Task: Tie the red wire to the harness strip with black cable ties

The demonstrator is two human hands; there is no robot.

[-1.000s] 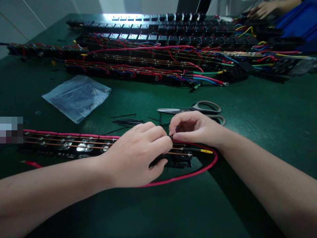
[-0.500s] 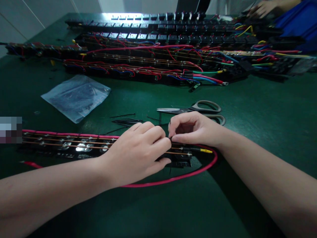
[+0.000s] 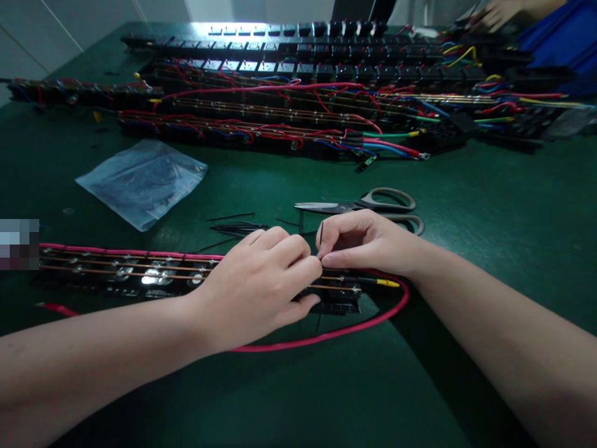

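A long black strip assembly [image 3: 112, 280] with copper-coloured rods lies across the table in front of me. My left hand [image 3: 261, 280] is closed over its right part, knuckles up, fingers curled and thumb at the near side; what its fingertips grip is hidden. Against the left index finger, my right hand [image 3: 359, 242] pinches a thin black cable tie [image 3: 321, 233] between thumb and forefinger. A red cable [image 3: 326, 337] runs along the strip's far edge, loops round its right end and passes back under my left wrist. A yellow-tipped lead [image 3: 388, 283] shows at that end.
Scissors [image 3: 345, 206] lie just beyond my right hand, beside loose black cable ties [image 3: 237, 229]. A clear plastic bag [image 3: 144, 183] is at the left. Several wired strips [image 3: 233, 130] fill the back. Another person's hand [image 3: 494, 15] is near a blue bin [image 3: 559, 46].
The black cable tie end now shows more plainly, standing up by my right fingertips. Both hands stay almost in place, and the whole view has shifted slightly.
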